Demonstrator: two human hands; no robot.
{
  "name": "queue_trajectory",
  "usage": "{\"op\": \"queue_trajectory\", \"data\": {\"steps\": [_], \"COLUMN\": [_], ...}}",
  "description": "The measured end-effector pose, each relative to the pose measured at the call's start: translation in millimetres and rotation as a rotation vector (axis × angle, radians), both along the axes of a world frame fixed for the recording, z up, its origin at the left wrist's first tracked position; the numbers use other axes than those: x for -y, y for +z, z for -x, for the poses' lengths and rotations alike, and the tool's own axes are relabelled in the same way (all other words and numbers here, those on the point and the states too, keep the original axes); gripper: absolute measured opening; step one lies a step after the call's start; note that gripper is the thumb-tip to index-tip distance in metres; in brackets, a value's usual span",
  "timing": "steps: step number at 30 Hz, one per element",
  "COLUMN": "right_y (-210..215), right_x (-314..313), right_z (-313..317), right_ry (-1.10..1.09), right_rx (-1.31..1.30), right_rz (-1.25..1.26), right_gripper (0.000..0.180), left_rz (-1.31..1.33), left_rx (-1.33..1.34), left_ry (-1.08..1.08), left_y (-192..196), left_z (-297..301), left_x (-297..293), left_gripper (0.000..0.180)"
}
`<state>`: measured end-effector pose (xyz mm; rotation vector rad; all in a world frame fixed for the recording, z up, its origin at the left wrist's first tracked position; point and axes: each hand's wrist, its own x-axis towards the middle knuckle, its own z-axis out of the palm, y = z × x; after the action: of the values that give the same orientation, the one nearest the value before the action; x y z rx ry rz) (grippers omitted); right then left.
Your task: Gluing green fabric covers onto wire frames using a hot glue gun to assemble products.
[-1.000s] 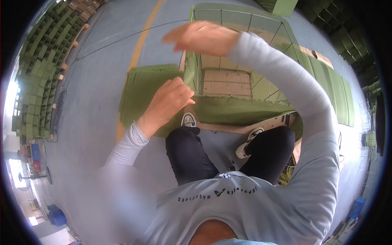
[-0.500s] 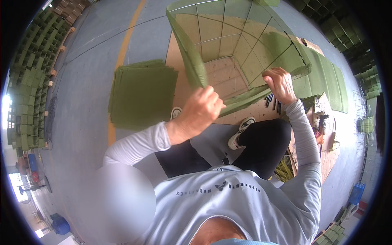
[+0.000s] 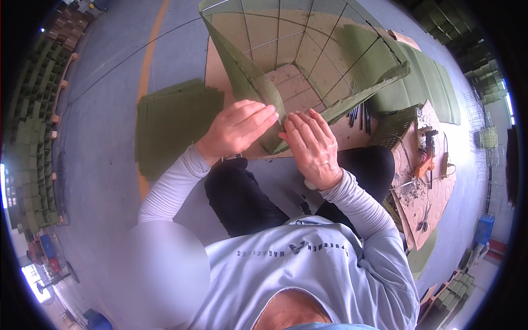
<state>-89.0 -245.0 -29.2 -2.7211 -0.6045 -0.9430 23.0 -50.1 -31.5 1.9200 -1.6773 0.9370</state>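
Observation:
A wire-frame basket (image 3: 279, 37) with green mesh cloth (image 3: 234, 66) around its sides stands tilted before me, its near corner between my hands. My left hand (image 3: 237, 129) lies against the cloth's left edge with its fingers stretched out side by side and the thumb hidden. My right hand (image 3: 311, 146) is bent over the cloth rim at the near corner, fingers curled and thumb toward the left hand. Its fingertips appear closed on the cloth, though the hand covers part of the grip. The two hands are almost touching.
Flat green sheets (image 3: 176, 124) are stacked at left, and more green cloth (image 3: 429, 82) lies at right. Several dark rods (image 3: 360, 118) rest on the cardboard. An orange-handled tool (image 3: 424, 165) and scissors (image 3: 423, 224) sit on a cardboard-topped surface at right.
My right hand has moved left along the rim to the near corner, beside my left hand. The left hand has shifted left and its fingers have straightened. The basket sits slightly further left in view.

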Motion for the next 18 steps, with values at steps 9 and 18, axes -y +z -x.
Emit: {"op": "queue_trajectory", "data": {"steps": [9,18], "right_y": [45,20], "right_x": [14,-11], "right_z": [-20,-6], "right_ry": [0.208,-0.083], "right_rx": [-0.612,-0.128], "right_rz": [0.008,0.068], "right_gripper": [0.018,0.033], "left_rz": [-0.624,-0.070], "left_rx": [-0.295,-0.418], "left_ry": [-0.499,-0.312], "left_y": [51,53], "left_z": [-57,-75], "left_x": [39,29], "left_gripper": [0.016,0.017]}}
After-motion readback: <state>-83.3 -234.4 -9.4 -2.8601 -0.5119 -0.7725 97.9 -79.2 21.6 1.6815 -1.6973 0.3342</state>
